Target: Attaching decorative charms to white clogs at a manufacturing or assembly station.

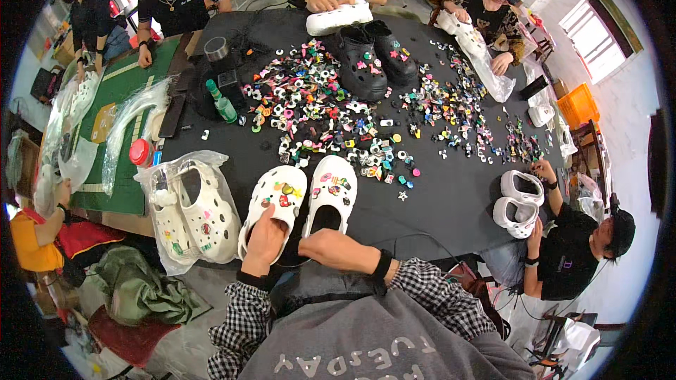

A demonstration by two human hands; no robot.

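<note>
Smooth rubbery clogs, glossy plastic bag, matt tabletop, perhaps cloth-covered, woven cloth sleeves

The person wears a charcoal-grey top, its front marked with big pale letters speckled with tiny bright dots. Sleeves in small black-and-white checks cover both forearms, the cloth loose and creased. Round each wrist goes a plain black band. Past the bands, the left hand and right hand are bare.
</note>
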